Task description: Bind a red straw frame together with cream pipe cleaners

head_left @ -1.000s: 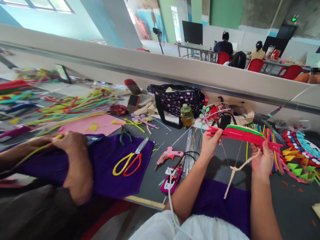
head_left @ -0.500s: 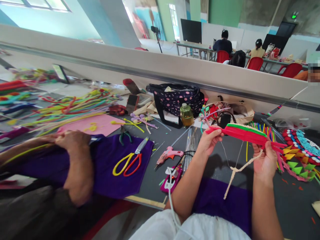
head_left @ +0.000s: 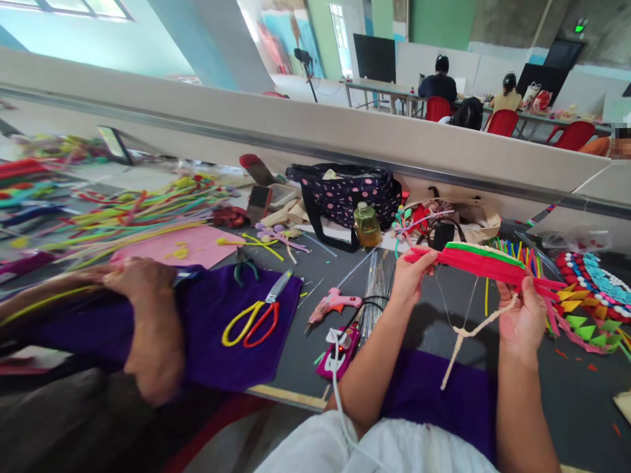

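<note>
Between my two hands a flat red pipe-cleaner piece (head_left: 480, 266) is held up, with a green and cream stripe along its upper edge. My left hand (head_left: 417, 279) pinches its left end between thumb and fingers. At its right end my right hand (head_left: 523, 309) grips it with the thumb in front. A cream fuzzy stem (head_left: 458, 338), shaped like a Y, hangs below on thin wires, one arm reaching my right hand. Beneath lies a purple cloth (head_left: 438, 394) on the dark table (head_left: 444, 299).
Left of my arm lie a pink glue gun (head_left: 338, 302), a magenta power strip (head_left: 340, 355) and scissors (head_left: 261, 315). A co-worker's hands (head_left: 142, 279) work at far left. Behind stand a green bottle (head_left: 367, 226) and dark bag (head_left: 348, 197). Colourful pompom work (head_left: 599, 286) sits at right.
My hands and the red piece stay almost still. The whole view has shifted very slightly. The co-worker's hand at left has moved a little.
</note>
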Demonstrator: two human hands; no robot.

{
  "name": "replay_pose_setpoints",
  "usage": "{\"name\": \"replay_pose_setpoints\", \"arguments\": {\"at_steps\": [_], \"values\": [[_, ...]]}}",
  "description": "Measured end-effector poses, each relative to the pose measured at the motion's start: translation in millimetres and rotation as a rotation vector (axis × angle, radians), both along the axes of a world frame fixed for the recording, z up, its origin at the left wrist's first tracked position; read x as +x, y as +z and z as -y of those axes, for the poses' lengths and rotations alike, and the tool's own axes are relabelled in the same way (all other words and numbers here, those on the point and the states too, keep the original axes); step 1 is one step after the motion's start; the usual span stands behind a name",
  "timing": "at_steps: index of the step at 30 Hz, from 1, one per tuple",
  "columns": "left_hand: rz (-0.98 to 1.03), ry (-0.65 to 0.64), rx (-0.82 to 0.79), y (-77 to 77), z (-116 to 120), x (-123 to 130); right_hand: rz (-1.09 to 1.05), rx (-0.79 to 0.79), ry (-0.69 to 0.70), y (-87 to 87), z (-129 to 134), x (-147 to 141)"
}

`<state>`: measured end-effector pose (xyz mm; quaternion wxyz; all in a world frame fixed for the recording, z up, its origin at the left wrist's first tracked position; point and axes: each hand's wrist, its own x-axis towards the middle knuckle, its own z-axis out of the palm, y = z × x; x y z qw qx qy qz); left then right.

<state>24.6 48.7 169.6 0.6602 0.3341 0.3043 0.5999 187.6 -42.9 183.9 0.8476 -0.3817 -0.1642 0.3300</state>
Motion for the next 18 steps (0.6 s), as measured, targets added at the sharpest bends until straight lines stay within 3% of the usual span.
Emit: {"name": "replay_pose_setpoints", "arguments": {"at_steps": [10,18], "values": [[0.088,-0.118,-0.113,-4.7,5,8,-0.043,-0.025,-0.028,-8.3,-5,3],[0.019,0.108,-0.048,-12.3,6,22,0.007,-0.026,-0.059,-17.2,-11,3]]}}
